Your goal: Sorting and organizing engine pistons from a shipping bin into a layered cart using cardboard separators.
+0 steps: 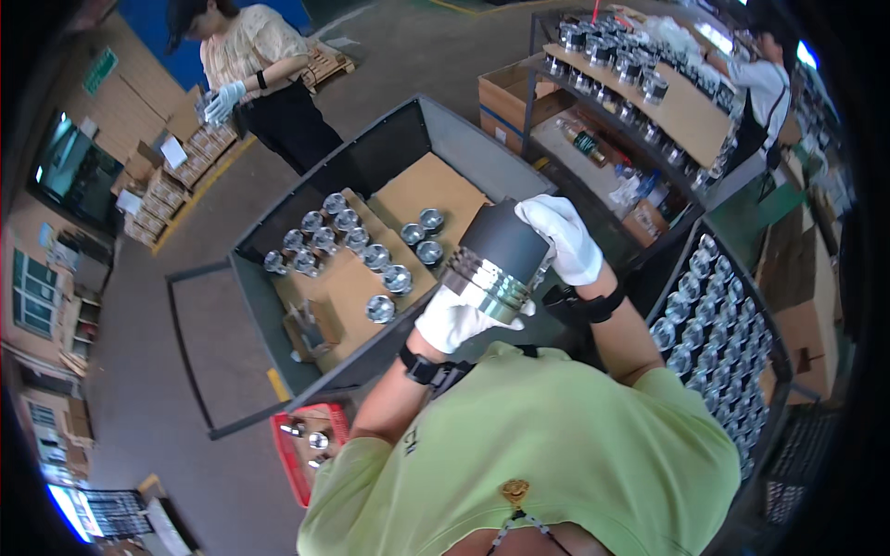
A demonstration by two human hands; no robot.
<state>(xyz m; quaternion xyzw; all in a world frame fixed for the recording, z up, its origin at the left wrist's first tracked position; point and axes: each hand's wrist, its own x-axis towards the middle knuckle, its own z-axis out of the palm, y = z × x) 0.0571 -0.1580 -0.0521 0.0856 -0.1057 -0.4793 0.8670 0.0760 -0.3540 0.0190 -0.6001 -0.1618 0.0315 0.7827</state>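
Note:
A large engine piston (pixel 508 243) with a dark grey skirt and shiny grooved rings is held up in front of my chest, tilted. White-gloved, my left hand (pixel 454 321) supports its bright ringed end from below. Around the dark skirt's upper right side curls my right hand (pixel 562 239), also gloved. Beyond the piston stands a grey metal bin (pixel 345 159) lined with brown cardboard. Several shiny pistons (pixel 324 241) stand in rows on its left part, and a small group (pixel 428 252) sits on the cardboard nearer my hands.
A red crate (pixel 311 454) with a few metal parts is on the floor at lower left. To my right, a dark bin (pixel 777 363) holds many pistons. A piston-laden rack (pixel 686 120) stands at far right by one person; another person (pixel 255 69) stands beyond the grey bin.

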